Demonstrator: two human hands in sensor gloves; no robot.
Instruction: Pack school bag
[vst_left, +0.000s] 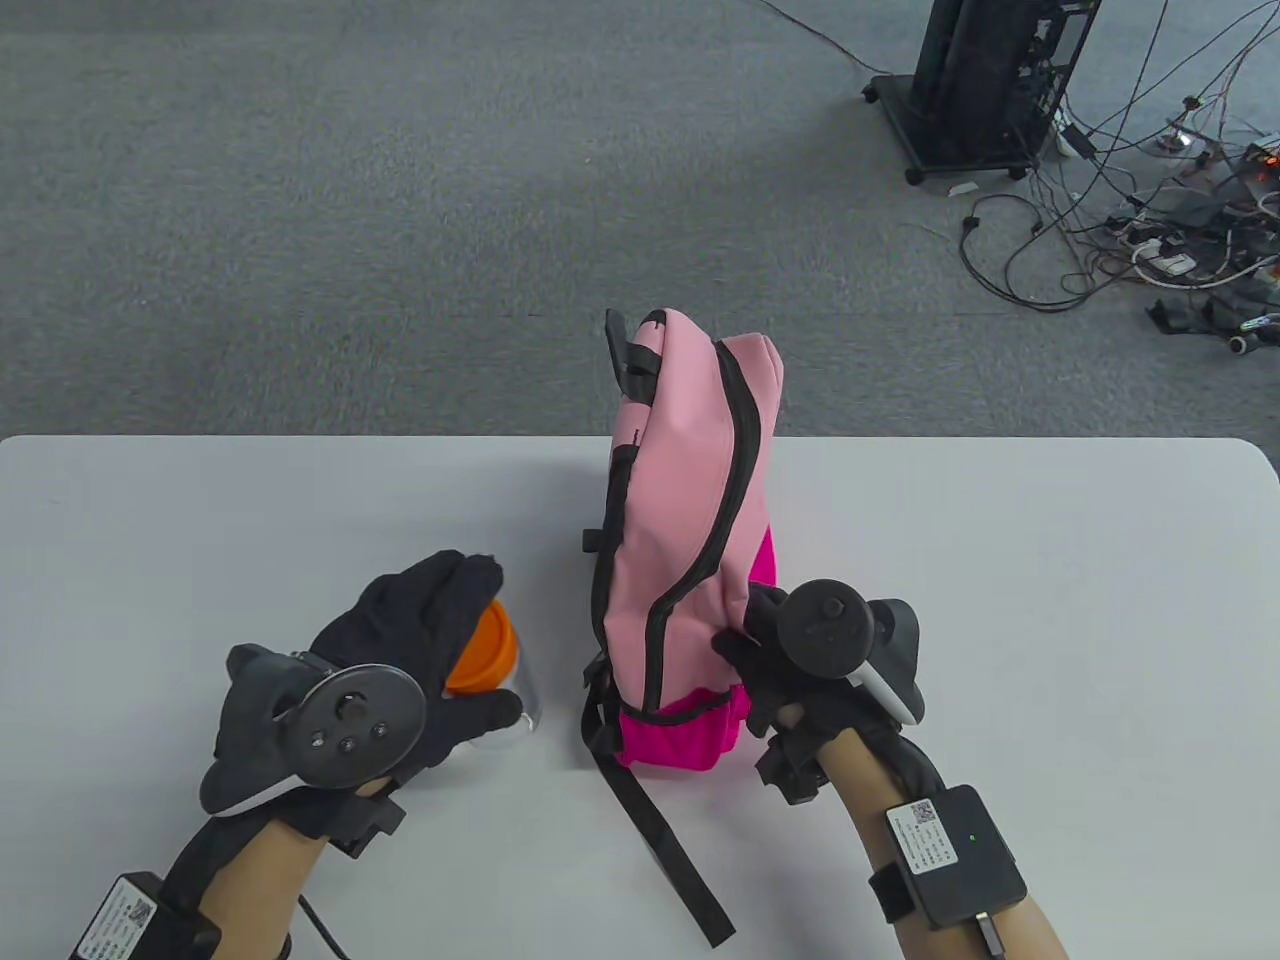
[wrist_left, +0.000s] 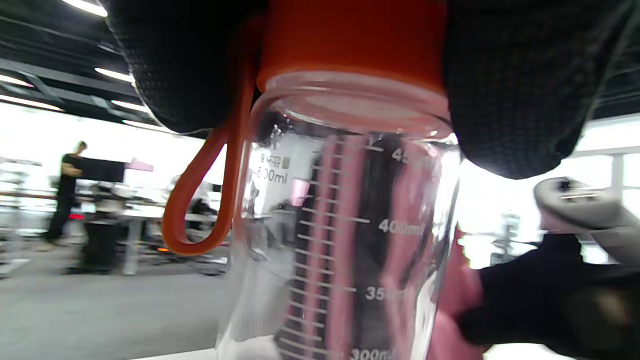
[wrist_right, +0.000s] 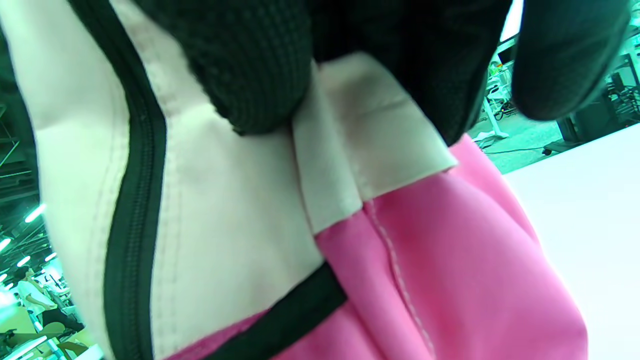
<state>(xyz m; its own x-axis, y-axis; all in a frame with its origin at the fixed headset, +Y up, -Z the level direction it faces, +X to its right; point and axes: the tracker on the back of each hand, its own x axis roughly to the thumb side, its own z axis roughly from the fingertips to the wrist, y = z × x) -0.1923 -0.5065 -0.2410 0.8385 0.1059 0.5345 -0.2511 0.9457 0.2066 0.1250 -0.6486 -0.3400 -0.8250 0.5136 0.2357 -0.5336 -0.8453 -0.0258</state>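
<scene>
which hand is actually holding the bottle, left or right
The left hand: its fingers curl round the orange lid of the clear bottle. The right hand instead pinches a fold of the pink backpack.

Volume scale on the clear bottle

The bottle (wrist_left: 345, 240) carries printed graduation marks reading "300", "35…", "400m…" and a cut-off "45…", with a blurred "…00ml" near its top; labels on the wrist boxes are too small to read.

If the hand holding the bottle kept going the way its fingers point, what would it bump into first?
Probably the pink backpack. The left hand, gripping the bottle by its orange lid, points up and to the right across the table, toward the bag's left side. Depth is hard to judge, so it might slip just behind it.
</scene>
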